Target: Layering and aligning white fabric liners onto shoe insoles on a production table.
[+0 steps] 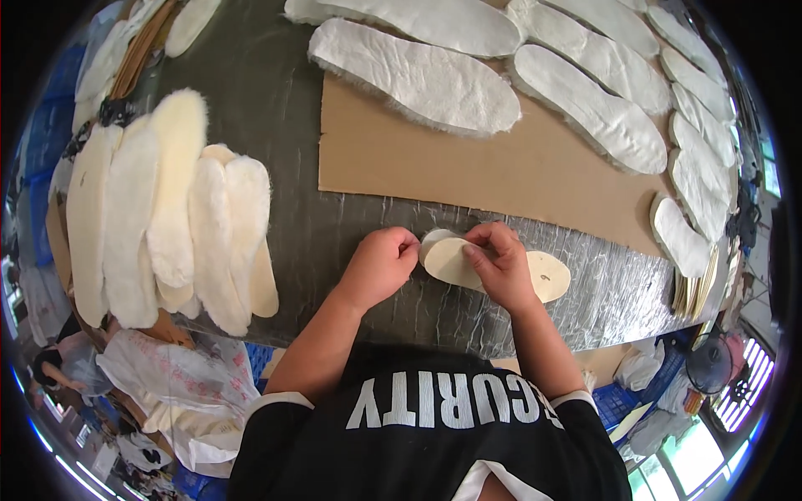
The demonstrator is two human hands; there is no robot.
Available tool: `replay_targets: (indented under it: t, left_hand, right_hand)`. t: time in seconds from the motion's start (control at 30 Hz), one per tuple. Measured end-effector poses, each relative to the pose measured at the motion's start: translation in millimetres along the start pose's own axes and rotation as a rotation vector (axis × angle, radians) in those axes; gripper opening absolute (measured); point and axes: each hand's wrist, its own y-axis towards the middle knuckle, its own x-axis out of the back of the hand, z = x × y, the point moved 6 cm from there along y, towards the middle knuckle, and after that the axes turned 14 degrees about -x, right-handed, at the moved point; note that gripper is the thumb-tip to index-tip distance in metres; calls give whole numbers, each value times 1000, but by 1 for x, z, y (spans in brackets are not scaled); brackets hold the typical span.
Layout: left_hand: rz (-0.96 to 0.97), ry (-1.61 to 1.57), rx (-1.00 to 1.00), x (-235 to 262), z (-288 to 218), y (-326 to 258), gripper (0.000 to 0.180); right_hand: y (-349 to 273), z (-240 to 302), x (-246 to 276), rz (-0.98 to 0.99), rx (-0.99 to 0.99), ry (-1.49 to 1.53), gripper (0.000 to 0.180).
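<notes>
A cream insole (447,264) lies over the near part of the table, in front of me. My right hand (505,265) pinches it across the middle, thumb on top; its other end (550,276), with a small dark mark, shows to the right of that hand. A whitish layer peeks out from under the insole's left end. Close beside that end is my left hand (383,265), with thumb and fingertips pressed together. Whatever those fingertips may grip is too small to make out.
A brown cardboard sheet (401,163) covers part of the dark, shiny table (334,225). White fleece insole pieces (418,79) lie on and around it. Several fluffy insoles (171,192) are piled at the left. A stack of cream insoles (695,288) stands at the right edge.
</notes>
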Motion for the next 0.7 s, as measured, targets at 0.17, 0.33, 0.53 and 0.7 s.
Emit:
replay_targets:
  t: [0.17,0.33,0.53,0.7]
  left_hand:
    - [-13,-54,-21,-2,1,-1,9]
    - [-14,-74,-95,-3,-6,-1,7]
    - [-27,-91,-128,-5,-9,-1,6]
    - [-35,-89,-156,-5,-14,-2,5]
  right_hand:
    - [3,-1,-1,-9,15,-48,10]
    - [5,-2,-1,6,-4,-50,9]
    - [6,-7,-2,-8,-29,-26,9]
    - [6,-10,-3,-34,-36,-31,10]
